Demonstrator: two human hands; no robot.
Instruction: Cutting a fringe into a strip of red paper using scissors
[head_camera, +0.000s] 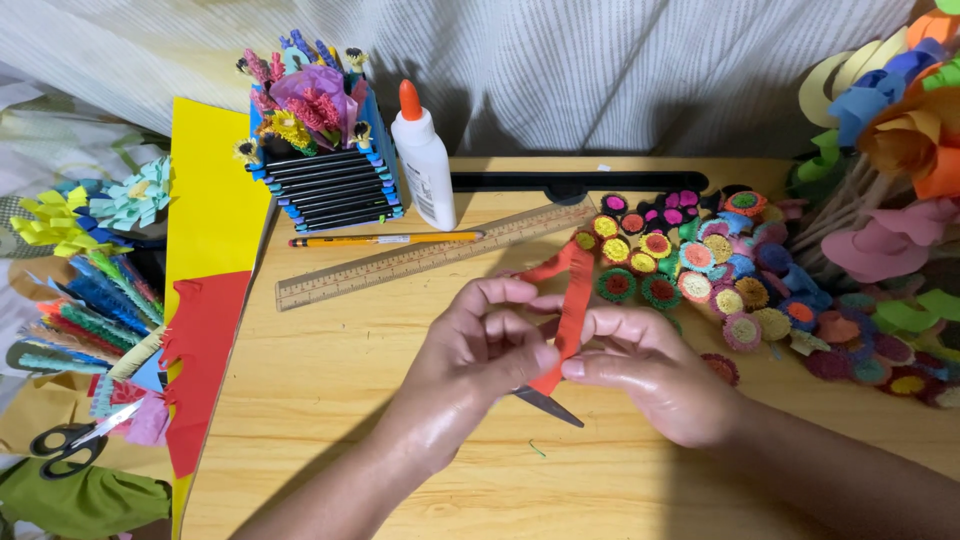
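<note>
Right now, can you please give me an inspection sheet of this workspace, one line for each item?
Surface: wooden table, yellow sheet and red sheet at its left edge.
Job's things: red strip held upright between both hands; scissor tip sticks out under the left hand.
Clutter: ruler, pencil, glue bottle, flower box, pile of rolled paper discs, paper flowers, second scissors.
Grippers: left hand and right hand, fingers pinching the strip.
Cables: nothing seen.
Surroundings: striped cloth behind the table.
</note>
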